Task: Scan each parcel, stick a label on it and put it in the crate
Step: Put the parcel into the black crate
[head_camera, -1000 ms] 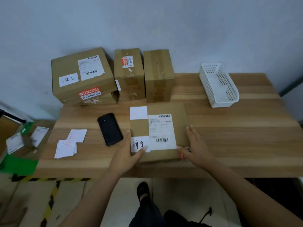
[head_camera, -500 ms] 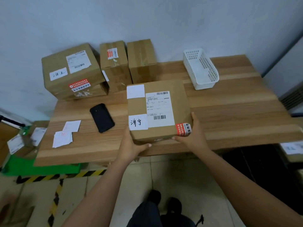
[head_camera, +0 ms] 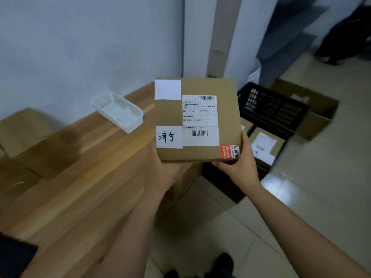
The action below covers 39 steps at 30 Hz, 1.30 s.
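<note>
We hold the parcel (head_camera: pixel 228 117) in the air with both hands, just off the right end of the wooden table (head_camera: pixel 80 187). The black crate (head_camera: pixel 275 113) shows behind its right edge. The parcel is a flat, squarish box of brown cardboard with its top face turned up to us. On that face sit a printed shipping label (head_camera: pixel 200 120) with two barcodes, a blank white label (head_camera: pixel 167 89) at the far left corner, a handwritten label (head_camera: pixel 169 137) in black characters at the near left, and a red sticker (head_camera: pixel 230 151) folded over the near right corner. Our left hand (head_camera: pixel 162 171) cups the near left corner from beneath, its fingers hidden under the box. Our right hand (head_camera: pixel 241 165) clamps the near right corner, thumb up along the side. A second labelled box (head_camera: pixel 265 145) lies low by the crate, and we cannot tell whether it is inside.
</note>
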Each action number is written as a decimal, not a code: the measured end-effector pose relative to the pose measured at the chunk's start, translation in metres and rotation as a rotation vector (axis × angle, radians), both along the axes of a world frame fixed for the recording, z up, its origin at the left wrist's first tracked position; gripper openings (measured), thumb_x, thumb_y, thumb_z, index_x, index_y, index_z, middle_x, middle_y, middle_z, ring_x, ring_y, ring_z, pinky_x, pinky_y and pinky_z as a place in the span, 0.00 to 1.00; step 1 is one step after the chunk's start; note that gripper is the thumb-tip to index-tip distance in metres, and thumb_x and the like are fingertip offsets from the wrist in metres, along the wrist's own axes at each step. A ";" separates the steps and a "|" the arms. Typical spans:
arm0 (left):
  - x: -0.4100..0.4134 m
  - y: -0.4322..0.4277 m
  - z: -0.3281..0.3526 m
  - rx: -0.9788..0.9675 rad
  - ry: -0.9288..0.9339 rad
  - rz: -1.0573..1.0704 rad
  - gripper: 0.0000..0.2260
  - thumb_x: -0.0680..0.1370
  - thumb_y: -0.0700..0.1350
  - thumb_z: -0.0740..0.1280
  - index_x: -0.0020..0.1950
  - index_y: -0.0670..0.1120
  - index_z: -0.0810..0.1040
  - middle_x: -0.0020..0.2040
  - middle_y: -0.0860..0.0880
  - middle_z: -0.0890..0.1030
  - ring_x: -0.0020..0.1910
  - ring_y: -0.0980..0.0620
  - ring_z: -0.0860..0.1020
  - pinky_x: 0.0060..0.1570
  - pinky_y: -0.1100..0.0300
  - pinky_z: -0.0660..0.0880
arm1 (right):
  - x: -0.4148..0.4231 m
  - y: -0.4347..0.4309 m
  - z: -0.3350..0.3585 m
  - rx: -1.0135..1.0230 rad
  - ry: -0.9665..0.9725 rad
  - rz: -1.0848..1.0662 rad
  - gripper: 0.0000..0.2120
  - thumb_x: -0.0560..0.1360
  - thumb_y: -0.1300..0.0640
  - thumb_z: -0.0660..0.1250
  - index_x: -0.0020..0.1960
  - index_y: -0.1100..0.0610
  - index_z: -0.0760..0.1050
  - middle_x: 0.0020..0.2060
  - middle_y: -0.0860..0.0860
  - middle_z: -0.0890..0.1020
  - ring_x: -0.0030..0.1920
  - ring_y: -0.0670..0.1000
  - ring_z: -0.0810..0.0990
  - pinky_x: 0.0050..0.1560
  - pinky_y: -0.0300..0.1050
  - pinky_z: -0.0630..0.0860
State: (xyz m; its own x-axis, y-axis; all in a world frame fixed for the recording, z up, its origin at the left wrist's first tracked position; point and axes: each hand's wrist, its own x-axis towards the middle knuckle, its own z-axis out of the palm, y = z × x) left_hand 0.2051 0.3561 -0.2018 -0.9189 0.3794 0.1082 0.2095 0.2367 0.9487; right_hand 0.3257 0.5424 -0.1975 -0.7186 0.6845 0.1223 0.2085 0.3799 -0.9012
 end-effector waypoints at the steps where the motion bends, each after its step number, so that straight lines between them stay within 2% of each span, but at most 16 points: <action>1: 0.007 0.022 0.001 0.014 0.005 -0.051 0.39 0.64 0.53 0.81 0.68 0.61 0.63 0.62 0.63 0.75 0.59 0.66 0.73 0.57 0.62 0.73 | 0.016 0.016 0.002 0.005 0.009 -0.047 0.58 0.62 0.53 0.82 0.79 0.50 0.46 0.68 0.40 0.65 0.63 0.35 0.67 0.59 0.27 0.67; 4: 0.033 0.087 0.004 0.031 0.010 -0.208 0.45 0.65 0.47 0.81 0.75 0.54 0.58 0.64 0.62 0.73 0.61 0.69 0.72 0.58 0.69 0.72 | 0.064 0.067 0.007 -0.001 0.015 -0.168 0.58 0.61 0.54 0.82 0.78 0.48 0.46 0.66 0.34 0.66 0.65 0.40 0.69 0.64 0.41 0.70; 7: 0.062 0.159 0.005 0.012 0.070 -0.301 0.43 0.66 0.49 0.80 0.73 0.55 0.58 0.69 0.60 0.68 0.68 0.60 0.67 0.67 0.59 0.67 | 0.110 0.123 0.009 -0.006 0.029 -0.271 0.59 0.61 0.53 0.82 0.78 0.47 0.46 0.70 0.42 0.66 0.68 0.43 0.69 0.66 0.49 0.72; 10: 0.097 0.239 0.010 0.025 0.121 -0.376 0.42 0.67 0.46 0.79 0.74 0.52 0.58 0.65 0.61 0.65 0.64 0.66 0.63 0.62 0.69 0.63 | 0.152 0.187 0.011 -0.001 0.055 -0.360 0.59 0.61 0.53 0.82 0.78 0.48 0.45 0.70 0.44 0.66 0.66 0.44 0.71 0.63 0.43 0.73; 12: 0.118 0.293 0.009 0.037 0.115 -0.410 0.43 0.67 0.45 0.79 0.75 0.49 0.57 0.65 0.60 0.66 0.63 0.67 0.63 0.55 0.79 0.64 | 0.177 0.235 0.014 -0.012 0.086 -0.396 0.60 0.60 0.52 0.83 0.78 0.48 0.46 0.69 0.43 0.68 0.64 0.43 0.73 0.64 0.45 0.74; 13: 0.128 0.319 0.009 0.039 0.113 -0.431 0.43 0.67 0.46 0.80 0.75 0.49 0.58 0.65 0.59 0.67 0.64 0.64 0.65 0.54 0.79 0.66 | 0.189 0.259 0.015 -0.017 0.099 -0.409 0.60 0.58 0.51 0.83 0.78 0.48 0.47 0.68 0.44 0.69 0.64 0.43 0.74 0.64 0.48 0.74; 15: 0.147 0.367 0.010 0.049 0.095 -0.441 0.45 0.64 0.53 0.80 0.74 0.51 0.58 0.67 0.56 0.69 0.66 0.58 0.68 0.61 0.64 0.73 | 0.211 0.306 0.017 -0.030 0.108 -0.431 0.62 0.56 0.48 0.83 0.78 0.46 0.46 0.69 0.45 0.69 0.64 0.44 0.74 0.63 0.50 0.75; 16: 0.154 0.387 0.012 0.047 0.084 -0.437 0.46 0.64 0.55 0.80 0.75 0.52 0.58 0.68 0.56 0.69 0.67 0.58 0.69 0.63 0.57 0.73 | 0.219 0.327 0.018 -0.035 0.111 -0.438 0.62 0.56 0.48 0.83 0.78 0.46 0.46 0.70 0.45 0.68 0.65 0.43 0.73 0.64 0.49 0.74; 17: 0.161 0.407 0.014 0.044 0.078 -0.430 0.47 0.64 0.54 0.80 0.75 0.53 0.57 0.68 0.56 0.69 0.66 0.60 0.68 0.63 0.56 0.73 | 0.225 0.347 0.019 -0.042 0.112 -0.440 0.62 0.57 0.49 0.83 0.78 0.47 0.46 0.71 0.45 0.67 0.65 0.42 0.72 0.64 0.44 0.74; 21: 0.170 0.469 0.020 0.046 0.104 -0.398 0.44 0.65 0.50 0.80 0.74 0.55 0.58 0.62 0.65 0.68 0.59 0.75 0.66 0.53 0.71 0.67 | 0.230 0.416 0.024 -0.061 0.127 -0.402 0.59 0.61 0.58 0.82 0.79 0.51 0.46 0.70 0.44 0.66 0.60 0.38 0.73 0.53 0.23 0.71; 24: 0.161 0.515 0.021 0.033 0.102 -0.355 0.44 0.65 0.50 0.80 0.73 0.56 0.58 0.62 0.63 0.69 0.60 0.68 0.68 0.54 0.67 0.70 | 0.217 0.467 0.021 -0.075 0.132 -0.356 0.59 0.61 0.60 0.82 0.79 0.52 0.46 0.67 0.45 0.67 0.55 0.33 0.72 0.45 0.19 0.69; 27: 0.143 0.563 0.016 0.013 0.127 -0.313 0.45 0.65 0.50 0.80 0.75 0.55 0.57 0.65 0.59 0.68 0.63 0.61 0.68 0.57 0.61 0.72 | 0.194 0.520 0.013 -0.069 0.103 -0.323 0.60 0.60 0.55 0.82 0.79 0.50 0.45 0.69 0.46 0.67 0.58 0.37 0.73 0.50 0.25 0.73; 29: 0.125 0.595 0.010 0.026 0.108 -0.286 0.44 0.65 0.48 0.80 0.74 0.55 0.57 0.66 0.57 0.69 0.63 0.60 0.69 0.56 0.64 0.72 | 0.171 0.557 0.008 -0.050 0.054 -0.317 0.62 0.58 0.47 0.83 0.78 0.45 0.44 0.72 0.45 0.64 0.65 0.43 0.71 0.61 0.42 0.75; 31: 0.105 0.628 0.007 0.030 0.078 -0.261 0.45 0.65 0.47 0.80 0.75 0.55 0.57 0.66 0.56 0.70 0.64 0.60 0.69 0.57 0.64 0.72 | 0.148 0.595 0.006 -0.044 0.028 -0.278 0.63 0.54 0.39 0.82 0.76 0.37 0.43 0.72 0.44 0.64 0.68 0.47 0.70 0.63 0.57 0.75; 34: 0.080 0.673 0.009 0.019 0.061 -0.199 0.46 0.65 0.47 0.80 0.75 0.54 0.57 0.65 0.58 0.70 0.63 0.60 0.69 0.58 0.60 0.71 | 0.114 0.648 0.009 -0.051 -0.005 -0.252 0.63 0.55 0.40 0.82 0.76 0.36 0.43 0.73 0.44 0.62 0.69 0.47 0.69 0.64 0.58 0.73; 39: 0.049 0.739 0.011 0.016 0.051 -0.117 0.43 0.65 0.47 0.80 0.73 0.58 0.59 0.58 0.72 0.68 0.57 0.77 0.66 0.47 0.76 0.65 | 0.064 0.728 0.010 -0.037 -0.026 -0.156 0.61 0.59 0.48 0.82 0.78 0.45 0.44 0.74 0.46 0.61 0.71 0.47 0.66 0.68 0.55 0.71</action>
State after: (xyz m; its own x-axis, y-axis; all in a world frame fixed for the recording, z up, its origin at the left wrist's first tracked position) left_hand 0.2542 1.0946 -0.1903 -0.8616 0.4814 0.1610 0.2831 0.1925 0.9396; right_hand 0.3898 1.2700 -0.1873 -0.6057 0.7919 0.0772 0.2861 0.3074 -0.9075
